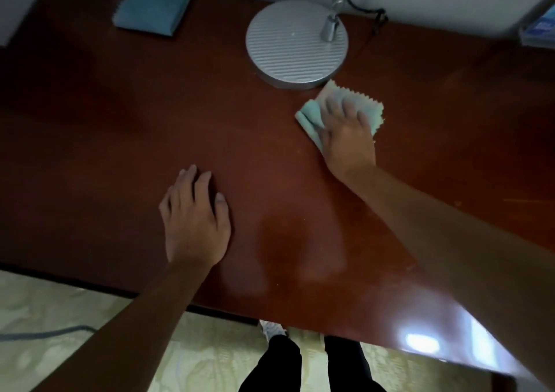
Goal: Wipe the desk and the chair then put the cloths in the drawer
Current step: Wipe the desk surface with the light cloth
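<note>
Table-wiping looks underway: the right hand [348, 127] presses a pale cloth [312, 115] flat-fingered on the table [120, 151], the left hand [195, 217] rests flat and empty, the folded cloth [153, 6] lies untouched, chair and drawer out of view.

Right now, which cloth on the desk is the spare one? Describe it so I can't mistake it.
Start at the round silver lamp base at the back of the dark wooden desk. Go left to the far left corner: the folded blue cloth lies there alone. Unlike the pale green cloth with the zigzag edge under the right hand, nothing touches it.
</note>
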### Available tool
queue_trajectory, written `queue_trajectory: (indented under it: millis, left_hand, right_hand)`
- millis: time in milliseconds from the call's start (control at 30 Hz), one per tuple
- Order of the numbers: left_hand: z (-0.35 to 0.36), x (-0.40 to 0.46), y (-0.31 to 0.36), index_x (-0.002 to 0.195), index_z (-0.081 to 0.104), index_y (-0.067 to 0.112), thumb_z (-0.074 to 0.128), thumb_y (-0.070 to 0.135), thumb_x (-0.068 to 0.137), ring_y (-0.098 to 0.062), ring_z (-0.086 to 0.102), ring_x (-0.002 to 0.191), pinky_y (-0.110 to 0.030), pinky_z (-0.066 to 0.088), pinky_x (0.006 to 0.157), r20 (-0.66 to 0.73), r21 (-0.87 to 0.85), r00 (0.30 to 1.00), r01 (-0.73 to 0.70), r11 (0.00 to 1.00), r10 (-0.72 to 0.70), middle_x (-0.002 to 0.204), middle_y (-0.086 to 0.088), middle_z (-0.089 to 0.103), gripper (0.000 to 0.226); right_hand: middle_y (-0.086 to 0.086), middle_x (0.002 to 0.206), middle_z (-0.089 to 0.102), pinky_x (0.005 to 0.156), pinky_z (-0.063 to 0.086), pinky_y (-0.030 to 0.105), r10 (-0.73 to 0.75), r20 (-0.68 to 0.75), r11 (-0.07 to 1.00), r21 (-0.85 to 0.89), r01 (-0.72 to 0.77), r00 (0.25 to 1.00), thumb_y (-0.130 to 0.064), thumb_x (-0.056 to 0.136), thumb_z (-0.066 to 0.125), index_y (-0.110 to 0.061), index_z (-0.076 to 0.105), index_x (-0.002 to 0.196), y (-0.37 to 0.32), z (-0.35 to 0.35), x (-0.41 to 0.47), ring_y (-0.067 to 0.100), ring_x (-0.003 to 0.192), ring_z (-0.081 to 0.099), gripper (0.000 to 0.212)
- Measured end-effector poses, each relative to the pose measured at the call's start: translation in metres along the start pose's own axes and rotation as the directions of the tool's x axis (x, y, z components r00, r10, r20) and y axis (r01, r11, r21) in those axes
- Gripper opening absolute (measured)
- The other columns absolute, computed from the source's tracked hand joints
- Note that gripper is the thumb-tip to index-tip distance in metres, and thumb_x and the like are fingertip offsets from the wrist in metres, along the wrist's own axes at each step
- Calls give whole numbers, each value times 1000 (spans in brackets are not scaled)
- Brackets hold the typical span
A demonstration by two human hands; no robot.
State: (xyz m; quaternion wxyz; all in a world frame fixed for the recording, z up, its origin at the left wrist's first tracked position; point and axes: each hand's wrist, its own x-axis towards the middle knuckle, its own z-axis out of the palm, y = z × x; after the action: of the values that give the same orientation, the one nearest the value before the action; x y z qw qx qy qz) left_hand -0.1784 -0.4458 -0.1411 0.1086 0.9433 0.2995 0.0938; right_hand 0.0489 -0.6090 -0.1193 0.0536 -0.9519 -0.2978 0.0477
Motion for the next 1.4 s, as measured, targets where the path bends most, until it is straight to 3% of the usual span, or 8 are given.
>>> queue_trajectory:
  millis: [133, 300, 600, 833, 967, 1100, 1267, 1400]
  left_hand:
    - [1, -1, -2, 134, 52, 8, 41, 30, 96, -31, 37, 139, -50, 29, 111, -1, 5, 1000, 1, 1000, -1, 146, -16, 46, 45]
    - [0, -1, -2, 134, 50, 8, 42, 29, 95, -31, 36, 140, -51, 29, 111, 4, 9, 1000, 2, 1000, -2, 146, -16, 45, 45]
    - [4, 1, -5, 135, 49, 10, 40, 31, 97, -29, 35, 141, -49, 27, 112, 8, 21, 1000, -16, 1000, 16, 146, -15, 45, 44]
    - [4, 0, -4, 135, 49, 10, 40, 30, 97, -30, 34, 141, -49, 26, 112, -12, 10, 1000, -10, 1000, 10, 146, -15, 44, 44]
    - [3, 0, -2, 134, 49, 10, 41, 29, 96, -29, 34, 141, -48, 27, 112, -11, 0, 1000, -6, 1000, 6, 146, -14, 45, 43]
    - [3, -2, -2, 134, 50, 10, 39, 30, 97, -29, 34, 141, -48, 27, 111, -21, 0, 1000, -4, 1000, 4, 146, -14, 45, 44]
    - [5, -2, -3, 134, 50, 11, 38, 31, 96, -30, 35, 140, -48, 27, 110, -41, -16, 999, -7, 1000, 6, 146, -14, 46, 45]
    - [4, -3, -3, 135, 50, 11, 37, 32, 96, -29, 34, 140, -49, 26, 111, -36, -42, 999, -7, 999, 6, 146, -14, 45, 46]
  right_hand:
    - [7, 163, 15, 120, 13, 52, -231, 67, 971, -48, 234, 971, -26, 100, 25, -18, 8, 155, -57, 27, -81, 35, 149, 13, 58]
    - [-4, 153, 41, 119, 23, 44, -480, 56, 868, 176, 465, 875, -35, 97, 47, -24, 47, 144, -46, 26, -170, 21, 145, 30, 48]
    - [10, 158, 30, 118, 18, 47, -2, -53, 997, 78, 6, 999, -23, 102, 41, -10, 36, 149, -29, 8, 4, 33, 145, 25, 49]
    - [4, 161, 24, 113, 27, 51, -430, 67, 899, 118, 421, 900, -38, 95, 45, -18, 28, 153, -87, 40, -252, 29, 148, 21, 64]
    - [10, 154, 37, 111, 28, 52, -435, 59, 900, -3, 436, 898, -34, 97, 44, -12, 39, 147, -52, 30, -189, 36, 140, 36, 55]
    - [11, 159, 27, 118, 19, 48, -81, -42, 996, 31, 82, 996, -31, 104, 40, -9, 35, 149, -11, 10, -61, 35, 146, 24, 50]
    - [6, 164, 13, 119, 19, 48, -378, 140, 914, 215, 344, 915, -37, 102, 28, -23, 11, 156, -70, 32, -147, 30, 148, 18, 58]
    - [1, 161, 23, 119, 18, 48, -553, 50, 821, 199, 535, 832, -36, 94, 45, -21, 29, 152, -90, 41, -248, 26, 150, 15, 62]
